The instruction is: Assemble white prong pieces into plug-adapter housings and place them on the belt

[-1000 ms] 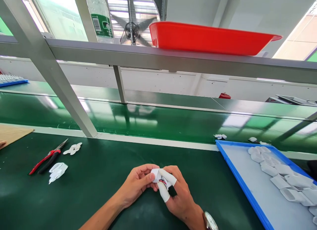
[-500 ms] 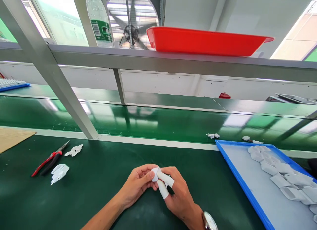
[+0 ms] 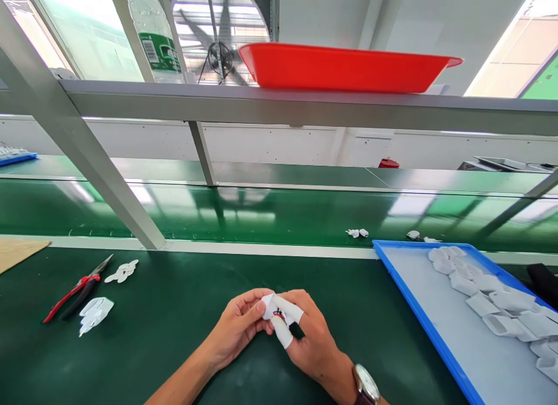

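1. Since the earlier frame, small white scraps [image 3: 357, 233] have slid leftward along the glossy green belt [image 3: 288, 216], beyond the right grip [image 3: 311, 335].
2. The left grip [image 3: 238, 322] and right grip are both clamped on a small white angular piece [image 3: 269, 307] between them.
3. Metal pliers with red and black handles [image 3: 82, 290] lie left of the left grip.

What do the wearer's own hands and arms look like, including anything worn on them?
The right hand has white covers on thumb and index finger; its wrist carries a round, pale-faced wristwatch with a dark strap. The left hand and wrist wear nothing visible. No sleeves show.
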`<state>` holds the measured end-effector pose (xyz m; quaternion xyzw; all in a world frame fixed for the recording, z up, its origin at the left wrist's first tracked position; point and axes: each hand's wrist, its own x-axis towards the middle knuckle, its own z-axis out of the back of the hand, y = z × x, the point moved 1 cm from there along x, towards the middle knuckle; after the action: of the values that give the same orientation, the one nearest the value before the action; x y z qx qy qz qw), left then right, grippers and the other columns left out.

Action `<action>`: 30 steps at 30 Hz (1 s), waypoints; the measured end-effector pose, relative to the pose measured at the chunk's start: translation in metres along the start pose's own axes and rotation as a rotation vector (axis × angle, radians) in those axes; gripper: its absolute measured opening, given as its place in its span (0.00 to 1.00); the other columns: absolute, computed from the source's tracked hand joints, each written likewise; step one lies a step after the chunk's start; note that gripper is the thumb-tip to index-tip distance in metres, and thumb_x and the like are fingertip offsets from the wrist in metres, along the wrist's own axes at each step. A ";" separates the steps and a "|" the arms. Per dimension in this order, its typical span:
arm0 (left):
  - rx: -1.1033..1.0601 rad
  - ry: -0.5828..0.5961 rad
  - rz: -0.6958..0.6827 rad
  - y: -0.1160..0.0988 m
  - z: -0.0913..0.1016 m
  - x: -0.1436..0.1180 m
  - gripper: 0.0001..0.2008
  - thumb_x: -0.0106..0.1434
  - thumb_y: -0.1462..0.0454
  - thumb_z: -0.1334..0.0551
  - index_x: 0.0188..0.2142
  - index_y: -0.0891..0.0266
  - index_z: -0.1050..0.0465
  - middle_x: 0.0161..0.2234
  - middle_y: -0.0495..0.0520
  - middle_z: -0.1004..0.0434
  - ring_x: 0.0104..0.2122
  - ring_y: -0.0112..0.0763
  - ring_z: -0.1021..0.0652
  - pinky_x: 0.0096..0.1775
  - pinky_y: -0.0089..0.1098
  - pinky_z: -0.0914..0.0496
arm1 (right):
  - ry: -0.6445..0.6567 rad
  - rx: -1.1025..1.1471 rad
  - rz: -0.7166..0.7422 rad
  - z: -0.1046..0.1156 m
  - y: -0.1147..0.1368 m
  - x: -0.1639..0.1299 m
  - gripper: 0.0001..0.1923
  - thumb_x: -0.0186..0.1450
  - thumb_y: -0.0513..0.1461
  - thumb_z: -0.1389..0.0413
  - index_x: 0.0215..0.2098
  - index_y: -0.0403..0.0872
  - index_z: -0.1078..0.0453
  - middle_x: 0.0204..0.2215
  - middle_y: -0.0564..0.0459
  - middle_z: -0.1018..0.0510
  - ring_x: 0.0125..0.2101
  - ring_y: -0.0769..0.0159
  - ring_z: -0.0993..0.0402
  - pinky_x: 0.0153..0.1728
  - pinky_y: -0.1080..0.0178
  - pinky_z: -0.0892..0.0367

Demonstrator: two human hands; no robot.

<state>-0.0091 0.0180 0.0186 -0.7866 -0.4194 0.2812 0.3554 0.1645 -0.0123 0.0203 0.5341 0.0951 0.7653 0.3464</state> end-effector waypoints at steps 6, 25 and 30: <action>0.200 -0.068 -0.023 0.009 0.002 0.006 0.26 0.56 0.54 0.24 0.47 0.69 0.23 0.30 0.57 0.19 0.26 0.30 0.23 0.32 0.30 0.27 | 0.028 0.154 -0.214 -0.003 -0.017 -0.006 0.11 0.69 0.36 0.43 0.50 0.49 0.25 0.41 0.48 0.19 0.38 0.62 0.22 0.38 0.60 0.23; 1.033 -0.125 -0.441 0.009 0.026 0.000 0.18 0.63 0.62 0.34 0.53 0.51 0.22 0.50 0.58 0.22 0.51 0.47 0.24 0.57 0.43 0.32 | 0.122 -0.014 -0.066 -0.017 -0.022 -0.008 0.17 0.68 0.32 0.47 0.53 0.50 0.28 0.42 0.48 0.20 0.40 0.62 0.22 0.42 0.59 0.23; 1.147 -0.166 -0.397 -0.001 0.029 0.008 0.14 0.61 0.59 0.33 0.47 0.52 0.20 0.47 0.57 0.22 0.47 0.46 0.23 0.52 0.42 0.29 | -0.031 -0.176 0.078 -0.005 -0.015 -0.001 0.20 0.68 0.32 0.45 0.58 0.47 0.34 0.47 0.43 0.22 0.46 0.57 0.26 0.46 0.52 0.24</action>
<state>-0.0268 0.0348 0.0008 -0.3521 -0.3660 0.4511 0.7339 0.1666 -0.0006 0.0094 0.5165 0.0013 0.7753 0.3636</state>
